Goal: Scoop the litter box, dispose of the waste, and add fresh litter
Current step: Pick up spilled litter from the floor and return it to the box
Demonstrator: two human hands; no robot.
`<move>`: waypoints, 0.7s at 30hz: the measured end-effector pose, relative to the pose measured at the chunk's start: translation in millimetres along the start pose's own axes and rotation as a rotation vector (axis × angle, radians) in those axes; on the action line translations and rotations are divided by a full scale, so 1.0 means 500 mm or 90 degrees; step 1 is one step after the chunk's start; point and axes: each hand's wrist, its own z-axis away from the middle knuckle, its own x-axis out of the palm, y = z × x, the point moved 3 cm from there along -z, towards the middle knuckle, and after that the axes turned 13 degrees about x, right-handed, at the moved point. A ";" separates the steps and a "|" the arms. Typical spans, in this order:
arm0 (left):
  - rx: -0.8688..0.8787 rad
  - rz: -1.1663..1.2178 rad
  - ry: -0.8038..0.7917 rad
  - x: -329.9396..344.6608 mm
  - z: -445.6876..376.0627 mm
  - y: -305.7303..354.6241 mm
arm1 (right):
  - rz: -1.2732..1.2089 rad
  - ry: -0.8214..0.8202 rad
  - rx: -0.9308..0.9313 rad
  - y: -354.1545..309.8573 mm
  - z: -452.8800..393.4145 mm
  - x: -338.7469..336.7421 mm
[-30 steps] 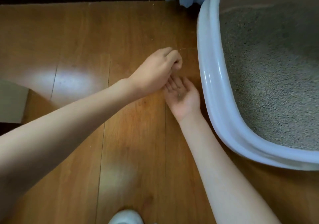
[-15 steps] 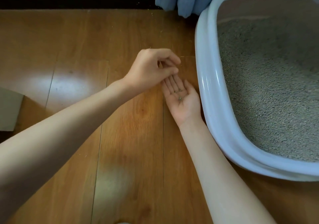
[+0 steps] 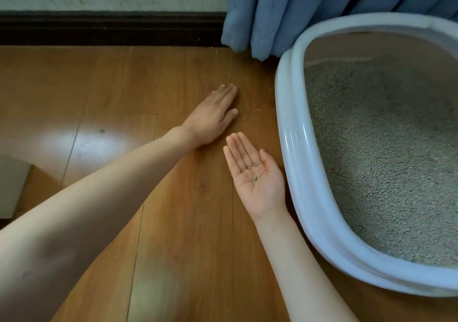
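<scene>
Grey litter grains [image 3: 253, 171] on upturned right hand [image 3: 257, 180]

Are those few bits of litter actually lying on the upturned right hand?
Touching. The head view shows the litter bits resting directly on the palm of the flat, upturned right hand, with no gap.

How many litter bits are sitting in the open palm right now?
3: two side by side at the finger bases, one lower, mid-palm, on the right hand. Tinier specks may not show.
</scene>
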 end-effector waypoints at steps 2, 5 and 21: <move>0.011 -0.003 -0.001 0.014 -0.014 0.003 | 0.005 0.006 0.002 0.003 0.004 0.002; 0.066 0.026 0.003 0.031 -0.027 0.025 | 0.015 0.012 0.005 0.003 0.006 0.000; 0.057 0.079 0.017 0.013 -0.075 -0.009 | 0.006 0.041 0.000 -0.001 0.014 -0.013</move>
